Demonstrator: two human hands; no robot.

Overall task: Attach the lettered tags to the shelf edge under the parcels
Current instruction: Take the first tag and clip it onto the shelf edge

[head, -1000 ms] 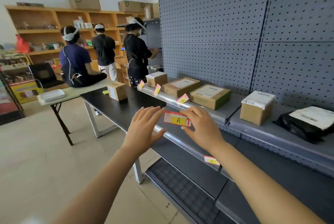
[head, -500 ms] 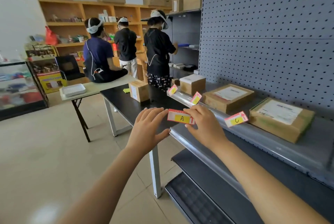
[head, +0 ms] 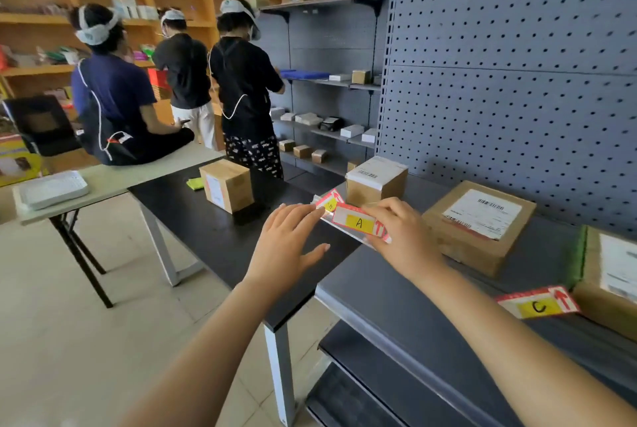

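Red-edged tag A (head: 358, 222) sits against the shelf edge (head: 348, 233), just near of the small parcel (head: 375, 180), pinched by the right hand (head: 401, 237); the left hand (head: 287, 247) hovers beside it, fingers spread, holding nothing.

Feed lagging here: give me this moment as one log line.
right hand: holds red-and-yellow paper tag "A" | left hand: open beside it | at grey metal shelf edge
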